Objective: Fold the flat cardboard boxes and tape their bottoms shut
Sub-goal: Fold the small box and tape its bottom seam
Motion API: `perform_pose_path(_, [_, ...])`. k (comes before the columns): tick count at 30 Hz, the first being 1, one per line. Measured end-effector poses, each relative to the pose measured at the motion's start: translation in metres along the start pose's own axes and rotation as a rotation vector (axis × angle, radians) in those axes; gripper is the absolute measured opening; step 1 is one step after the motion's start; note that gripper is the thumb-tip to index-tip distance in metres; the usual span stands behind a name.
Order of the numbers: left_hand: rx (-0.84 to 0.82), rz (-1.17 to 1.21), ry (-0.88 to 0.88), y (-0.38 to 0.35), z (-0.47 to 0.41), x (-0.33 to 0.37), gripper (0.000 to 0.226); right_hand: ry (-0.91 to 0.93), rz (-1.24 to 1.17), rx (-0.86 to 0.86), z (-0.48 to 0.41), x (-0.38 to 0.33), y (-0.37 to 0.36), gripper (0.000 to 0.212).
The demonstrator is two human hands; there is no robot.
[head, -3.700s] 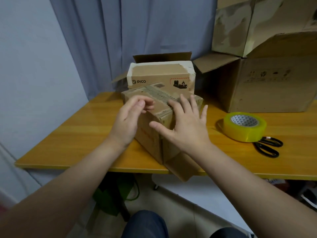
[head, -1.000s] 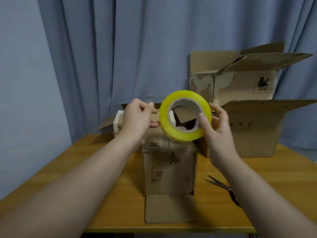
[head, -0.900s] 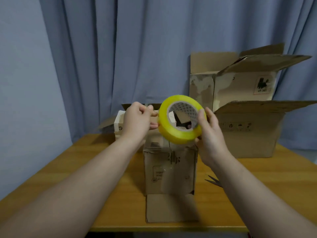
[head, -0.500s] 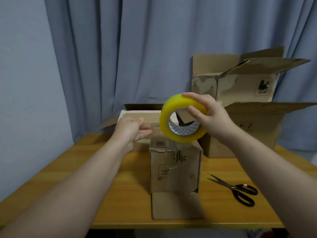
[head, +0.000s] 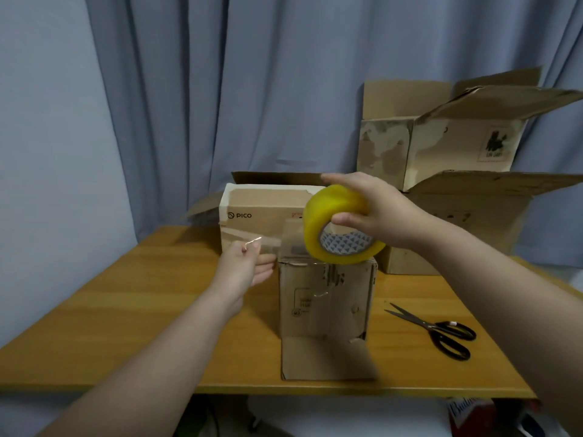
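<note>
Four cardboard boxes, one tape roll and one pair of scissors are on or above the table. At 9 o'clock the left hand pinches the clear tape end between its fingers, before the "PICO" box. At centre stands the small box, worn, its front flap flat on the table, the right hand gripping the yellow roll just above it; two bigger open boxes are stacked at 2 o'clock.
</note>
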State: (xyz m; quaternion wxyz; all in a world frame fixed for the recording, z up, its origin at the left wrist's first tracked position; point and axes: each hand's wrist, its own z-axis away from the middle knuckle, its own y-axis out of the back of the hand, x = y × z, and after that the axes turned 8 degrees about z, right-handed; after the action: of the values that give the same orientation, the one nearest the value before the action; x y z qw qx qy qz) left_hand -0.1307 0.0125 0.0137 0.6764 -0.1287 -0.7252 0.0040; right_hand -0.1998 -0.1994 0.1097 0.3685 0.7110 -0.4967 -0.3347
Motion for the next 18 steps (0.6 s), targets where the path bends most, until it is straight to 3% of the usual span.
perform_pose_path(4, [-0.007, 0.159, 0.063, -0.004, 0.003, -0.006, 0.038, -0.117, -0.372, 0.083, 0.010, 0.014, -0.018, 0.058])
perform_pose_path(10, [0.021, 0.265, 0.104, -0.003, 0.002, -0.006, 0.042, -0.312, -0.781, 0.453, 0.009, 0.009, -0.053, 0.034])
perform_pose_path(13, [0.014, 0.252, 0.116, 0.000, 0.002, -0.006, 0.035, -0.332, -0.809, 0.551, 0.006, 0.005, -0.056, 0.021])
perform_pose_path(18, [-0.031, 0.211, 0.123, 0.002, 0.005, -0.005, 0.023, -0.186, -0.598, 0.506, 0.005, 0.010, -0.046, 0.037])
